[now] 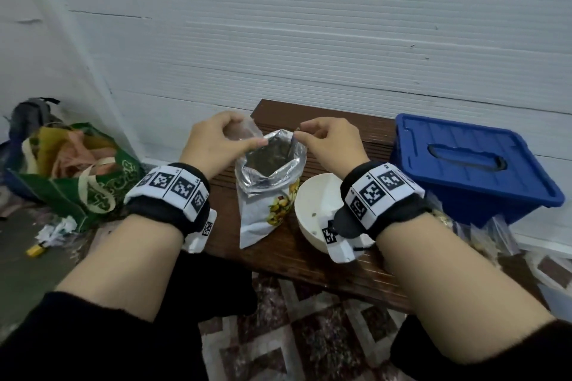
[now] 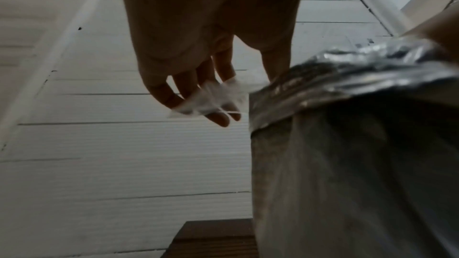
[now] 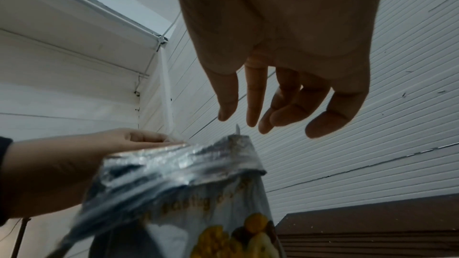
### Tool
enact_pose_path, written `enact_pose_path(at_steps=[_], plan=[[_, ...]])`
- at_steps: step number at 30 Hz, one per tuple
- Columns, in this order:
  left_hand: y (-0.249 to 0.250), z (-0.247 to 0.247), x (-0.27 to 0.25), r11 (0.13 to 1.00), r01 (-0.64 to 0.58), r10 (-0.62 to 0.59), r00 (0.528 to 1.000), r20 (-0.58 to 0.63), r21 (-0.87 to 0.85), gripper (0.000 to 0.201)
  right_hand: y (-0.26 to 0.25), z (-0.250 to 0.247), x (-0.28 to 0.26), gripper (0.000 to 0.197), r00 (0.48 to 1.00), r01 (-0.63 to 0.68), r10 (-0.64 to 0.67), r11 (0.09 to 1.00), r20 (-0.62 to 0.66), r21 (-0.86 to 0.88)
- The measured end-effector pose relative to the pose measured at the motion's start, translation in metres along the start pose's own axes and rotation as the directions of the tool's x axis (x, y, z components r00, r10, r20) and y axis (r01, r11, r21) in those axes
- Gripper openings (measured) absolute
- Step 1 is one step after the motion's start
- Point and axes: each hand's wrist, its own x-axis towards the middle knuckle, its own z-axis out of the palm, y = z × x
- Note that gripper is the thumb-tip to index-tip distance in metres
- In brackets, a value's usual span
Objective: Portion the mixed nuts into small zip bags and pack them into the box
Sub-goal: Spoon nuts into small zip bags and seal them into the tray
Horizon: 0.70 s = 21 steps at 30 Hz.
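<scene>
Your left hand (image 1: 213, 141) pinches a small clear zip bag (image 1: 244, 130) just above the open mouth of the foil nut pouch (image 1: 267, 185). The pouch stands upright, mouth up, near the desk's (image 1: 325, 120) left edge. Its printed words are too blurred to read. Your right hand (image 1: 331, 142), fingers loosely curled, holds nothing beside the pouch's rim.

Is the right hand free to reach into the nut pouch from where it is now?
Probably yes. The right hand hovers empty at the nut pouch rim, and the mouth gapes open upward. The left hand, holding a small zip bag, sits at the far rim, not across the opening.
</scene>
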Motion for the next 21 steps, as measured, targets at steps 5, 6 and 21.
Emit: enact_pose_path(at_steps=[5, 6, 21], plan=[[-0.006, 0.006, 0.000, 0.997, -0.017, 0.018, 1.000, 0.018, -0.078, 0.036, 0.001, 0.016, 0.008, 0.006, 0.994, 0.061, -0.063, 0.998, -0.091, -0.027], [-0.006, 0.007, 0.000, 0.996, -0.025, 0.026, 1.000, 0.017, -0.086, 0.036, 0.002, 0.018, 0.007, 0.010, 0.994, 0.074, -0.077, 0.997, -0.081, -0.035], [-0.002, 0.013, -0.006, 0.985, -0.113, 0.127, 0.986, 0.108, -0.127, 0.052, 0.021, 0.016, -0.018, 0.017, 0.930, 0.344, -0.366, 0.847, 0.026, -0.405]])
